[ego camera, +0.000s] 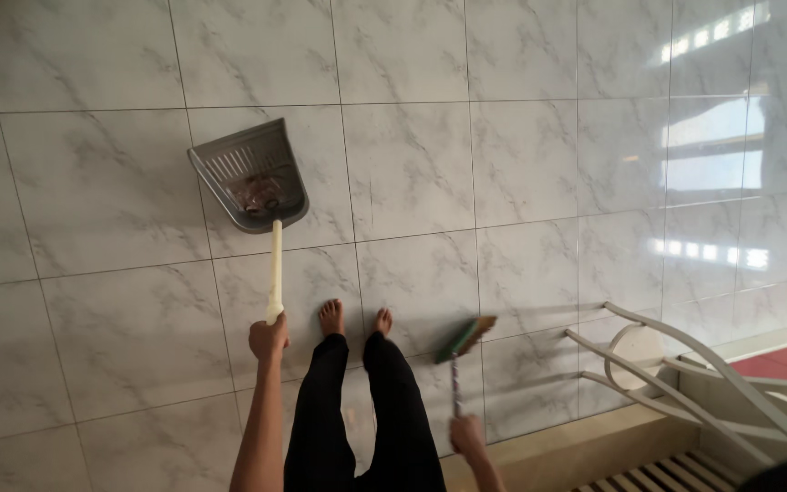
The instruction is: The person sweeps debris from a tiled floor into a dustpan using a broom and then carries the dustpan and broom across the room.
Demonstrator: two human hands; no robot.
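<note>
Nearest us, our right hand (468, 432) is closed around the lower end of a short broom (460, 357), whose green head and tan bristles rest on the tiled floor (521, 164) just right of our bare feet (354, 319). Left of the feet, our left hand (268, 337) grips the end of a pale long handle. That handle runs away from us to a grey dustpan (250, 175), which sits well ahead of the feet and up to their left, with a small heap of brownish debris in its tray. To the right of the feet, a pale wooden bench frame (685, 383) crowds the lower corner.

We judge the main risk to be spillage: the dustpan is held at full reach by its handle tip, so a slight twist of the left wrist could tip the debris back onto the glossy tiles. Those tiles may also be slippery underfoot.
</note>
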